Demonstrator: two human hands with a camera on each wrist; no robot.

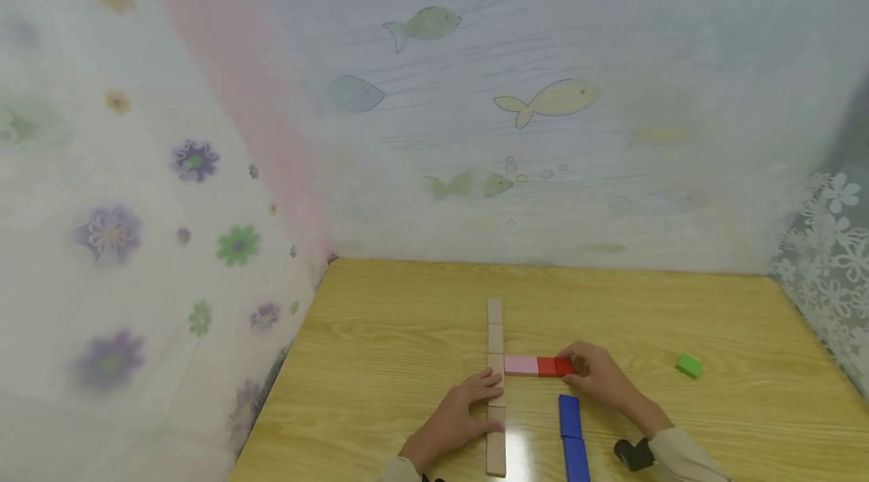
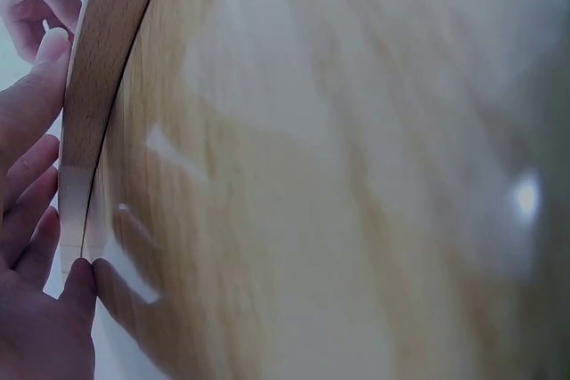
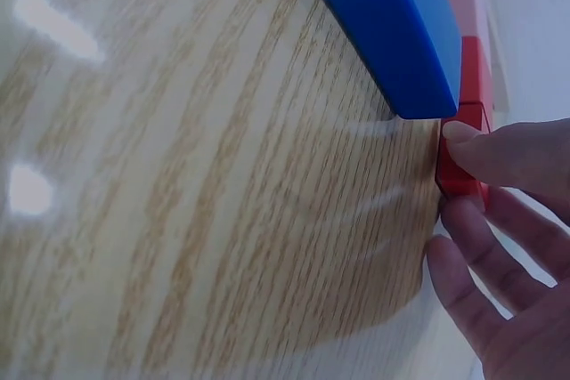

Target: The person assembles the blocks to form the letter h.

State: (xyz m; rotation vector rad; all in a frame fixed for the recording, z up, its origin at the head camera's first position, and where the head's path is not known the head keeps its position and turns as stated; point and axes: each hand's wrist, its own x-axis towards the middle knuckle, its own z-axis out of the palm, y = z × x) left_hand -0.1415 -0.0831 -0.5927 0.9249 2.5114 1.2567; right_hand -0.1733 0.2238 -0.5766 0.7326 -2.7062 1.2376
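Observation:
Several plain wooden blocks (image 1: 495,337) lie end to end in a straight row on the table. My left hand (image 1: 453,420) rests against the row, its fingers stretched over the middle blocks and its thumb touching a nearer one. From the row a pink block (image 1: 520,366) branches off to the right, followed by a red block (image 1: 546,366) and a second red block (image 3: 457,157) at the end. Between thumb and fingertips my right hand (image 1: 603,378) pinches that end red block. Just nearer than it lie two blue blocks (image 1: 570,415) in line.
A small green block (image 1: 689,365) sits by itself to the right of the right hand. The wood-grain table (image 1: 380,316) backs onto a wall (image 1: 434,233) painted with fish. Flowered fabric or wall covering (image 1: 163,263) borders the left side.

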